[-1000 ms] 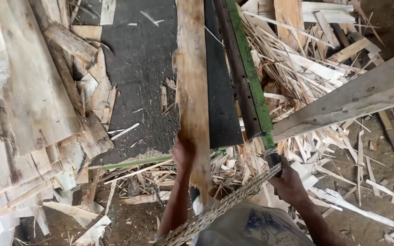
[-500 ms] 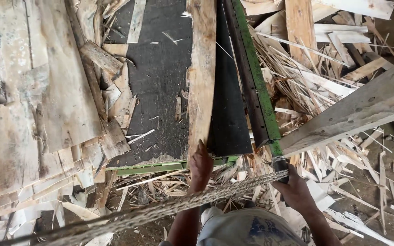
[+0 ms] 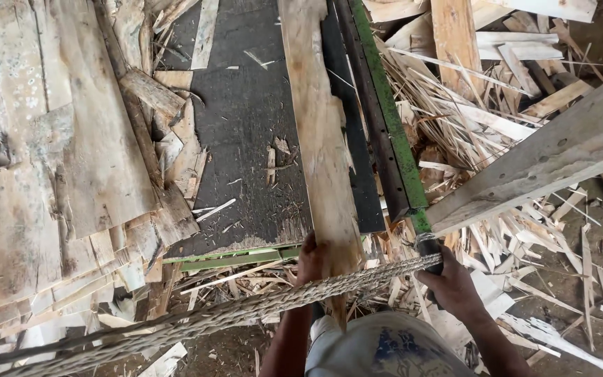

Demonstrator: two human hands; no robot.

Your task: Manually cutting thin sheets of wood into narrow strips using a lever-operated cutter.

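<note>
While lying lengthwise on the dark cutting table [image 3: 246, 139], long veneer strip [image 3: 322, 139] pinched at its near end by left hand [image 3: 310, 260]; right hand [image 3: 448, 283] closed around black handle [image 3: 433, 255] of green-edged blade arm [image 3: 385, 112]; braided rope [image 3: 246, 314] crossing below; wood scraps [image 3: 497, 139] heaped right.

Dirt floor [image 3: 587, 279] at lower right, strewn with wood slivers [image 3: 469, 119]; stacked veneer sheets [image 3: 43, 174] at left; pale timber beam [image 3: 546, 167] crossing right; even daylight.
</note>
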